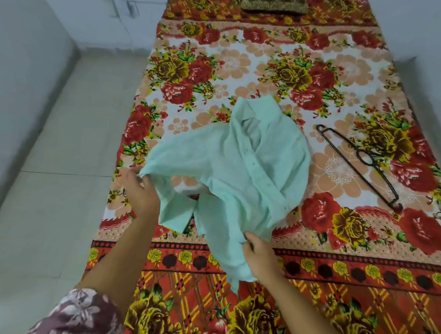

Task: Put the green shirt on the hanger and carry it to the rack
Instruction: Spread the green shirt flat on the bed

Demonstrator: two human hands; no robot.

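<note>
A pale green shirt (243, 165) lies crumpled on the flowered bedspread (350, 79), collar towards the far end and buttons showing down the front. My left hand (139, 190) grips its left edge near the bed's side. My right hand (256, 250) pinches the lower hem close to me. A dark wire hanger (358, 160) lies flat on the bed to the right of the shirt, apart from it, with its hook pointing right. No rack is in view.
A brown patterned pillow (275, 0) sits at the head of the bed. Pale tiled floor (66, 156) runs along the bed's left side up to a white wall (18, 61). Another wall borders the bed's right side.
</note>
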